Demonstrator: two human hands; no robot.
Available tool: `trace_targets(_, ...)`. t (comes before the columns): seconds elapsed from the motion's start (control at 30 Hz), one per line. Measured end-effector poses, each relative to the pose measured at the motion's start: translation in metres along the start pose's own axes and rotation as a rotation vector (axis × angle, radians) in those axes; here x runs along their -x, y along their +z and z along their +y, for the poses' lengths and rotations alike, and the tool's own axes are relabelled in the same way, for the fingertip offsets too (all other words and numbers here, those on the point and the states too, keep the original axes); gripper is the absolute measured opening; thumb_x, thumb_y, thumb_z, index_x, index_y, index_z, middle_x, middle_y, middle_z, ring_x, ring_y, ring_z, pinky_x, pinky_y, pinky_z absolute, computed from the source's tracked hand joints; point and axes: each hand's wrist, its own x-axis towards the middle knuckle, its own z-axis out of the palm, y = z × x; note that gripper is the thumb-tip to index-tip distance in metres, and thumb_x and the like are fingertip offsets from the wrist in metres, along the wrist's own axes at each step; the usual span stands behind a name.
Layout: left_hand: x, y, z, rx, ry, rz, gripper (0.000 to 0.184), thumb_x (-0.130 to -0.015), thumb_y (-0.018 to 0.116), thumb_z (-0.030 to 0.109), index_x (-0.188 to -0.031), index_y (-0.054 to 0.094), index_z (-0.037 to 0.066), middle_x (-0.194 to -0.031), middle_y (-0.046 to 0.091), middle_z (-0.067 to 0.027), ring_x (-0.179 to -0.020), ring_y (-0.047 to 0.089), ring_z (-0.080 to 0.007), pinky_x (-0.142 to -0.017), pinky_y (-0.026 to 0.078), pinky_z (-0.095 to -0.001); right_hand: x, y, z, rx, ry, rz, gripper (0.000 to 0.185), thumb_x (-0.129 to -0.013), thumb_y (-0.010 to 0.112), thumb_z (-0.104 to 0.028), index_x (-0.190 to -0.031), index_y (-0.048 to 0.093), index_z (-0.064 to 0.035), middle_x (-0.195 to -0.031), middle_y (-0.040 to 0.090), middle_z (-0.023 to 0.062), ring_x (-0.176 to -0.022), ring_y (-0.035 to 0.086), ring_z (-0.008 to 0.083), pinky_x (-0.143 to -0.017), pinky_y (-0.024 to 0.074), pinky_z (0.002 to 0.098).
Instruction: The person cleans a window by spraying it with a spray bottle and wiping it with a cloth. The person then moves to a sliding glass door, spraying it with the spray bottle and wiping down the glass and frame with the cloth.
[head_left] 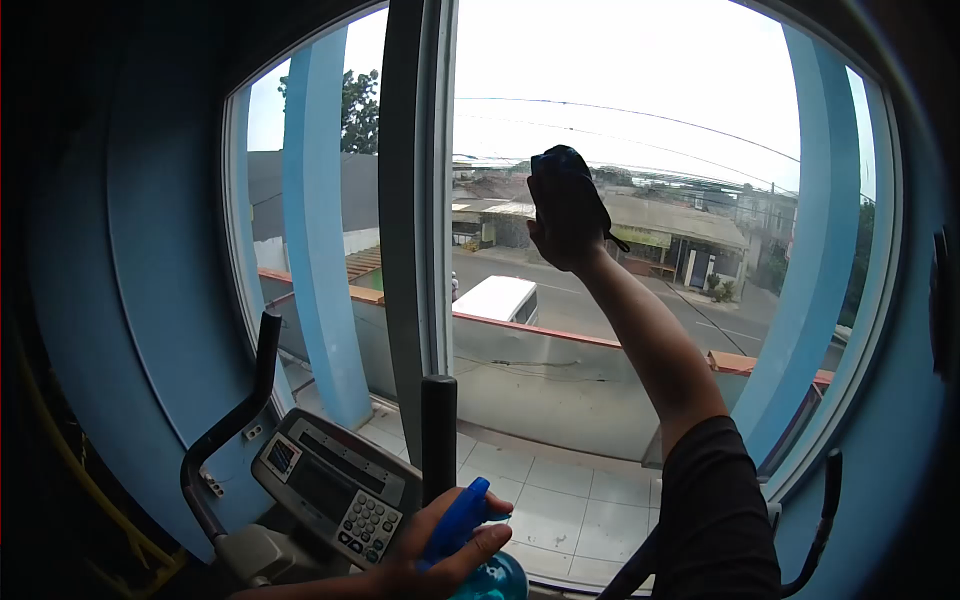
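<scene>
My right hand [565,225] is raised at the middle of the window, holding a dark cloth [572,175] against the glass [640,110]. Part of the cloth hangs down beside the wrist. Low in the view, my left hand [450,545] is wrapped round the blue spray head [458,520] of a bottle [497,578] with a teal body. The bottle's lower part is cut off by the frame edge.
An exercise machine's console [335,490] with keypad stands at lower left, between a curved black handle [235,425] and an upright one [438,440]. Another handle [825,520] is at lower right. A dark window post [405,200] divides the panes. Outside are a road and a white vehicle [500,298].
</scene>
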Motion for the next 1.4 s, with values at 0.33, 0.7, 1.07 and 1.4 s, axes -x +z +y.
trace_targets(0.33, 0.014, -0.022, -0.031, 0.009, 0.386, 0.085, 0.025, -0.095, 0.056, -0.005, -0.120, 0.051, -0.003, -0.113, 0.059, -0.0130, -0.112, 0.059, -0.0197, -0.096, 0.048, -0.0329, -0.129, 0.080, -0.055, -0.224, -0.156, 0.293, 0.042, -0.070, 0.064, 0.002, -0.111, 0.056, -0.0030, -0.114, 0.057, 0.0178, -0.117, 0.054, 0.0347, -0.101, 0.0448, 0.0422)
trace_targets(0.7, -0.036, 0.006, -0.012, 0.139, 0.111, -0.104, 0.021, -0.095, 0.063, 0.006, -0.114, 0.054, 0.000, -0.115, 0.062, -0.0147, -0.111, 0.060, -0.0203, -0.097, 0.046, -0.0335, -0.102, 0.006, 0.076, 0.052, -0.163, 0.640, 0.023, -0.074, 0.064, -0.013, -0.097, 0.059, -0.0112, -0.097, 0.060, 0.0077, -0.101, 0.058, 0.0282, -0.096, 0.0464, 0.0405)
trace_targets(1.07, -0.080, 0.036, -0.012, 0.059, 0.193, -0.311, 0.025, -0.096, 0.064, 0.008, -0.117, 0.057, -0.002, -0.114, 0.065, -0.0160, -0.108, 0.062, -0.0201, -0.092, 0.050, -0.0315, 0.096, -0.185, 0.319, 0.623, 0.194, 0.464, 0.015, -0.073, 0.052, -0.001, -0.087, 0.051, -0.0073, -0.083, 0.054, 0.0134, -0.081, 0.056, 0.0333, -0.080, 0.0448, 0.0452)
trace_targets(1.4, -0.106, 0.054, -0.027, 0.072, 0.187, -0.297, 0.031, -0.096, 0.062, 0.006, -0.123, 0.051, -0.003, -0.116, 0.063, -0.0165, -0.102, 0.065, -0.0186, -0.084, 0.054, -0.0296, 0.451, -0.262, 0.673, 0.619, 0.845, 0.046, 0.063, -0.100, 0.036, -0.028, -0.156, 0.021, -0.0035, -0.162, 0.023, 0.0188, -0.151, 0.017, 0.0310, -0.122, 0.0148, 0.0351)
